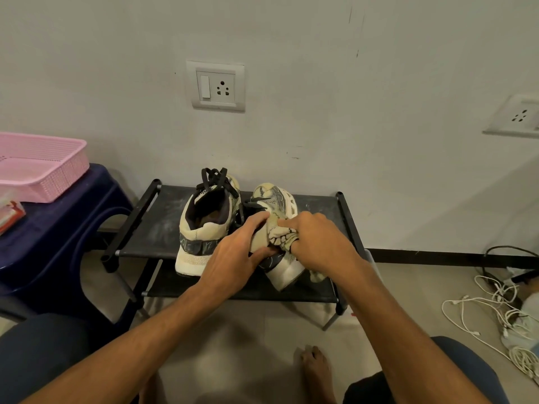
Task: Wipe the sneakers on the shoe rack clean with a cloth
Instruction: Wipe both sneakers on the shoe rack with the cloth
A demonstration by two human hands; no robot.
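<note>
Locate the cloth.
Head view, centre-right: the cloth is bunched in the right hand against the right sneaker, gripped by the left hand, on the shoe rack.

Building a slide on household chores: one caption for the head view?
Left hand steadies the right sneaker on the shoe rack while the right hand presses a cloth to it.

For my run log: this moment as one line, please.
left hand: holds right sneaker | right hand: grips cloth on it | left sneaker: on rack
</note>
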